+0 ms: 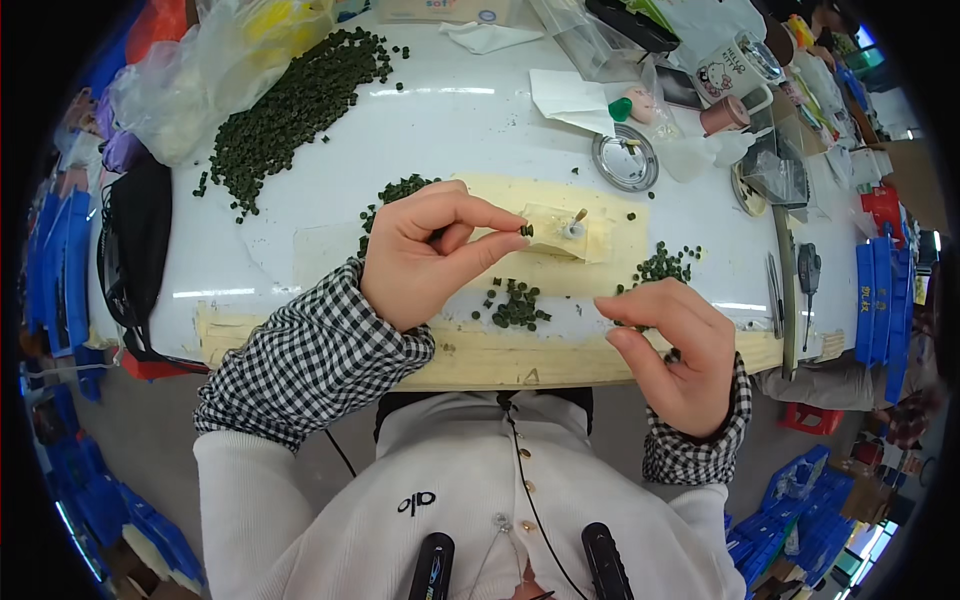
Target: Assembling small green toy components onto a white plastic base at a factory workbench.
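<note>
My left hand (425, 250) pinches a small dark green ribbed piece (527, 230) between thumb and index finger, beside a taped block (552, 243) from which a small metal pin (579, 216) sticks up. To the right, my right hand (682, 350) hovers near the table's front edge, thumb and index finger apart. A dark spot shows by its curled fingers; I cannot make out what it is. Like green pieces lie in a small pile (516, 305) between the hands and in another pile (665, 265) beyond my right hand. More pieces are partly hidden behind my left hand.
A large heap of green pieces (290, 120) lies at the far left beside clear plastic bags (165, 105). A round metal dish (625, 158), a white mug (735, 72) and a reddish spool (724, 116) stand at the back right. A screwdriver (808, 270) lies at the right edge.
</note>
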Action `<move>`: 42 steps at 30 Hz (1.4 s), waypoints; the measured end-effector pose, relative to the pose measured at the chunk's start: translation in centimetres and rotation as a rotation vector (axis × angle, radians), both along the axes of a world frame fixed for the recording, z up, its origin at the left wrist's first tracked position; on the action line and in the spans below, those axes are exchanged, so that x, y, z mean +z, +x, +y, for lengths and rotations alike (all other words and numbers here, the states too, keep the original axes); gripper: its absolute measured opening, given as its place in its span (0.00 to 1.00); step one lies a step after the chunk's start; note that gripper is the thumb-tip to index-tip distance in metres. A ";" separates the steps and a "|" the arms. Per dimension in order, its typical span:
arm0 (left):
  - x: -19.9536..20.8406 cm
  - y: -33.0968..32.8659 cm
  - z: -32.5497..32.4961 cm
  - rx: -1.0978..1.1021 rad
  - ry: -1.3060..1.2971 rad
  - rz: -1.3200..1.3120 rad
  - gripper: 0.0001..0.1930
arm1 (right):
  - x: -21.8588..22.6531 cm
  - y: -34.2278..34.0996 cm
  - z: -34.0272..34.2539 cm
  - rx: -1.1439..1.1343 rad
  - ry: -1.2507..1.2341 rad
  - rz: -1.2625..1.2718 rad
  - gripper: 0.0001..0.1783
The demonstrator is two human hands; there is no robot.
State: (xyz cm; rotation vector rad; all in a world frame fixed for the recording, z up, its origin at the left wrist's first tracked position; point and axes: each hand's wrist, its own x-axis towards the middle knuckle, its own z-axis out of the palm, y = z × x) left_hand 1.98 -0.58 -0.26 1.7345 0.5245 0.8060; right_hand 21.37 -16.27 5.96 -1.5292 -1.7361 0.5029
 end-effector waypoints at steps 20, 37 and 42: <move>0.7 -0.4 0.0 0.045 0.165 0.042 0.11 | -3.9 -1.6 5.3 0.090 0.044 0.180 0.18; 1.3 -0.6 0.1 0.026 0.249 0.074 0.11 | -4.0 -1.7 5.2 0.090 0.035 0.287 0.18; 1.2 -0.7 0.2 0.028 0.299 0.102 0.11 | -4.0 -1.8 5.2 0.091 0.031 0.265 0.18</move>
